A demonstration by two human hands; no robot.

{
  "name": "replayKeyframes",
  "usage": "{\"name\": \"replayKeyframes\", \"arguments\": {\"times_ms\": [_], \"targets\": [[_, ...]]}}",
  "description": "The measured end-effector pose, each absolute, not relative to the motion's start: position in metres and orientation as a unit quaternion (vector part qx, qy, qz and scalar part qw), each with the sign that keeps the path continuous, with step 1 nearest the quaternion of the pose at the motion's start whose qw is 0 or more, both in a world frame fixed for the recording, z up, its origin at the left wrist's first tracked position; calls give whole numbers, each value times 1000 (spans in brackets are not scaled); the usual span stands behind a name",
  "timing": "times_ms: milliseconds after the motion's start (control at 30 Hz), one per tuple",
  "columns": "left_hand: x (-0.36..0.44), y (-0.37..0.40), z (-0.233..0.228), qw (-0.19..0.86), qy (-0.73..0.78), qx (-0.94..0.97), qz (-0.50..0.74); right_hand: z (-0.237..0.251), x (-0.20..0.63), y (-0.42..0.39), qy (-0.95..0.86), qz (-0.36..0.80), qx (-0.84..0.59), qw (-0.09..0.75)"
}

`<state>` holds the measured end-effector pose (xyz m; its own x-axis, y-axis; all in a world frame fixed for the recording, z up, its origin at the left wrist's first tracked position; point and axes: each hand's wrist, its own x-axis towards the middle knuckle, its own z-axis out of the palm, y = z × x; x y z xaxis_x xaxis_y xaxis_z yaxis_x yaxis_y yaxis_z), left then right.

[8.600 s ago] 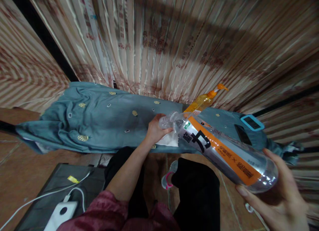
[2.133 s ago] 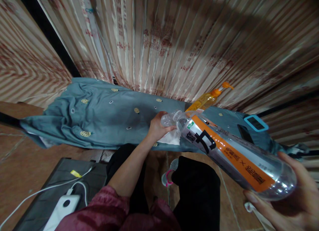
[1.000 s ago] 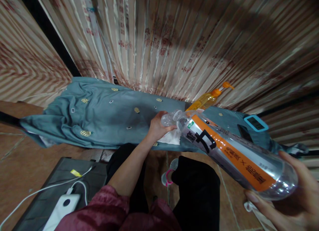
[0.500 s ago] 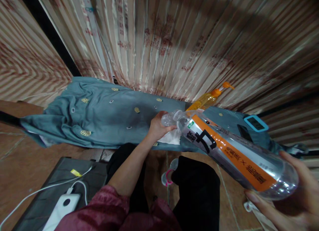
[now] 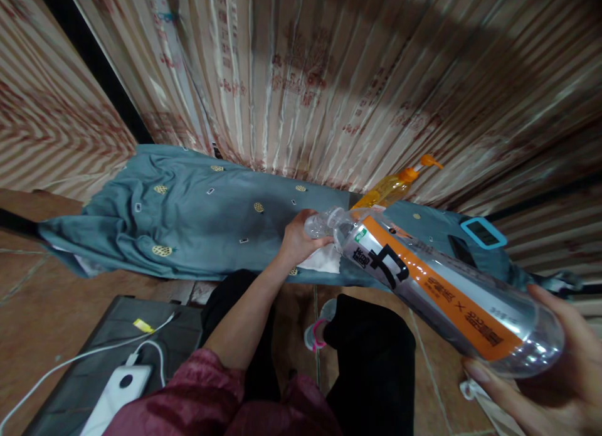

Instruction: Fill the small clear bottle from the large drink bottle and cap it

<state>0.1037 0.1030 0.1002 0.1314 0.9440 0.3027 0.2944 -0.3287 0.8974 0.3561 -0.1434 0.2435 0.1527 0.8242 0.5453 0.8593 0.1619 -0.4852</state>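
Two hands share the work, largest thing first: a blue cloth [image 5: 197,229] spreads across the low surface below the curtain [image 5: 329,78], a soft bed for everything. Big bottle [image 5: 437,285] comes next, tipped neck-down, its base cupped in the right hand [image 5: 550,367], fingers wrapped loosely round it, so the mouth meets a smaller clear bottle [image 5: 322,224]. Left hand [image 5: 297,238] is closed round that one, steadying it over a white tissue [image 5: 322,260], probably there to catch drips. An orange pump bottle [image 5: 392,185] stands just behind.
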Motion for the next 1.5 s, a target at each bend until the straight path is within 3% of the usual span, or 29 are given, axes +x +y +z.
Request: {"name": "replayKeyframes", "arguments": {"times_ms": [233, 933, 1500], "targets": [[104, 103, 100, 350, 466, 665, 468, 243, 353, -145, -618, -1, -667, 417], [105, 103, 98, 351, 459, 662, 477, 243, 368, -144, -670, -43, -643, 368], [104, 102, 105, 349, 475, 668, 454, 249, 350, -142, -639, -9, -657, 401]]}}
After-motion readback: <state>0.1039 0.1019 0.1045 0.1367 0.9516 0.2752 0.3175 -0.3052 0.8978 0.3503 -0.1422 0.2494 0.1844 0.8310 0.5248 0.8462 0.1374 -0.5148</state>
